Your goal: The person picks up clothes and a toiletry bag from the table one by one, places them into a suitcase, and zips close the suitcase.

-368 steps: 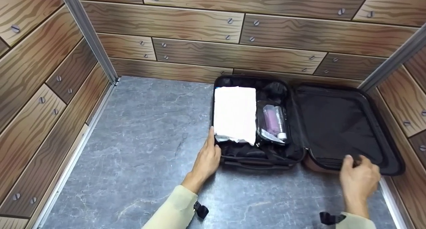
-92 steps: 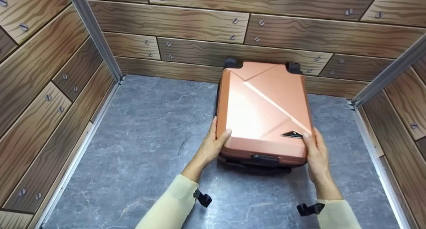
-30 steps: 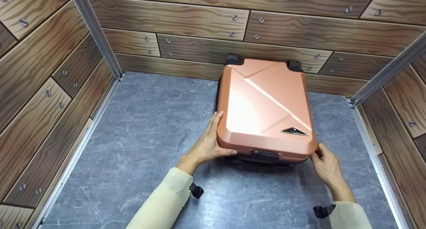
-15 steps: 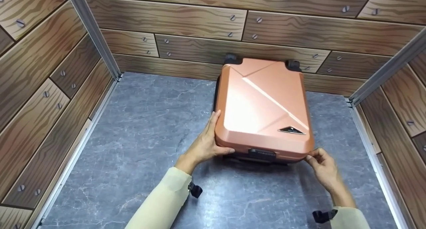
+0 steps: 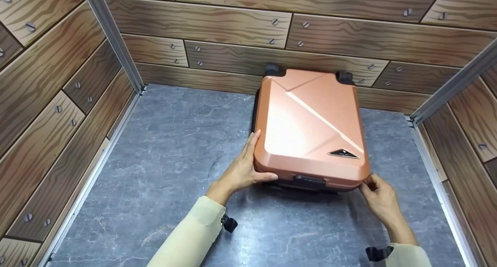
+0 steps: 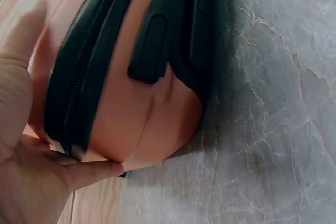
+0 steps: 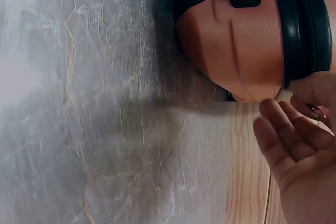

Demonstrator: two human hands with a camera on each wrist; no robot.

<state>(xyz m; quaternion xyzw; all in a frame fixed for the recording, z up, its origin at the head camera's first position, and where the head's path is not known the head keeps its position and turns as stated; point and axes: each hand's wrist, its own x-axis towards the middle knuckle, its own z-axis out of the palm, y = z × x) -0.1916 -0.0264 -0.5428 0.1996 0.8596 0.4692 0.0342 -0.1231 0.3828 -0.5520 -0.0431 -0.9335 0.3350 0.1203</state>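
A rose-gold hard-shell suitcase (image 5: 310, 115) lies closed on the floor, wheels toward the back wall. My left hand (image 5: 240, 168) holds its front left corner, fingers along the side and thumb across the front. In the left wrist view, the black zipper band (image 6: 86, 66) runs just past that hand. At the front right corner, my right hand (image 5: 380, 197) has thumb and index finger together at the zipper line. A small metal zipper pull (image 7: 316, 110) shows between them in the right wrist view, the other fingers loosely bent. The suitcase's contents are hidden inside.
Grey marbled floor (image 5: 186, 143) spreads to the left and front of the suitcase. Wood-plank panels (image 5: 217, 26) close off the back and both sides, joined by metal corner posts (image 5: 112, 38). A black handle (image 5: 309, 181) sits on the suitcase's front.
The suitcase stood open with white folded cloth and a clear pouch inside; its lid is now closed. My right hand left the lid's top for the zipper line; my left thumb moved to the front.
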